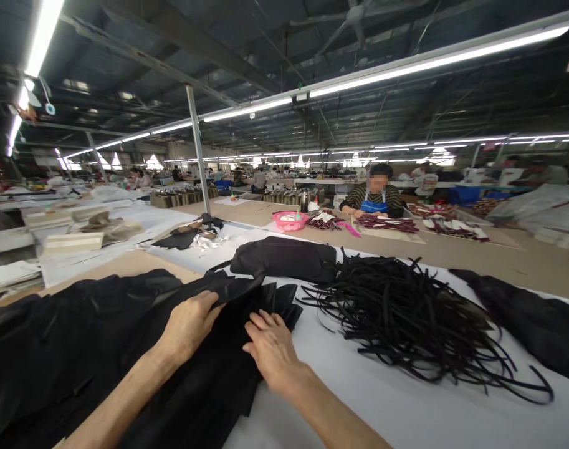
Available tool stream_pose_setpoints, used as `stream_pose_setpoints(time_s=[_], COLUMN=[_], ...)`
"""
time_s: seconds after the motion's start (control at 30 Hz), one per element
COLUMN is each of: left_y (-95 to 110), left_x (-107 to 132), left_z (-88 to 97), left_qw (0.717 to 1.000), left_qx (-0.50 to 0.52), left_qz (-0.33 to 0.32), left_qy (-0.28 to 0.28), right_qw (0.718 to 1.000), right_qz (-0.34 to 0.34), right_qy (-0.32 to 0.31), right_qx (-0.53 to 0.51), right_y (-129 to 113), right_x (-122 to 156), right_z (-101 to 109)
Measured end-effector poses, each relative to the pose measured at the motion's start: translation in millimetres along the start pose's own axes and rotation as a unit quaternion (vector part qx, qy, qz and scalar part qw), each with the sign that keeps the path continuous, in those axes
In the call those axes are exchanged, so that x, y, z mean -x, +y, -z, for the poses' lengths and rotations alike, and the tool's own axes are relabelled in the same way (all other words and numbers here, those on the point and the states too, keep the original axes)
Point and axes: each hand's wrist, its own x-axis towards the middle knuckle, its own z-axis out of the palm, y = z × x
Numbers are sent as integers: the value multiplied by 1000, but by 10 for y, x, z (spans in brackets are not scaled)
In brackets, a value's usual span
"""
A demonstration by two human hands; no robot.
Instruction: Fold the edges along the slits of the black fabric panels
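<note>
A stack of black leather pieces (101, 349) lies on the white table cover in front of me. My left hand (188, 325) rests on top of the stack with its fingers curled over the edge of a black sheet (247, 290). My right hand (271, 349) lies beside it on the fanned black pieces, fingers bent and tucked into the layers. To the right spreads a tangled heap of black straps (406, 318), apart from both hands.
A black folded bundle (286, 257) sits beyond the hands; another black piece (531, 324) lies at the far right. A pink basket (290, 220) and dark red strips (387, 222) lie before a seated worker (375, 196). A steel post (197, 149) rises at the left.
</note>
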Motion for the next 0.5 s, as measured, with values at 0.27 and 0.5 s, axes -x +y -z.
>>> stream_pose_setpoints(time_s=[0.27,0.5], left_y=[-177,61], left_x=[170,761], left_z=[243,263], left_qw=[996,970], left_qx=[41,-39], left_qz=[-23,-93], left_qy=[76,222], right_qw=[996,984], right_qz=[-59,-76], right_qy=[-58,-38], right_qx=[-17,-155], right_y=[264,160], right_x=[-496,-11], right_z=[-482,-210])
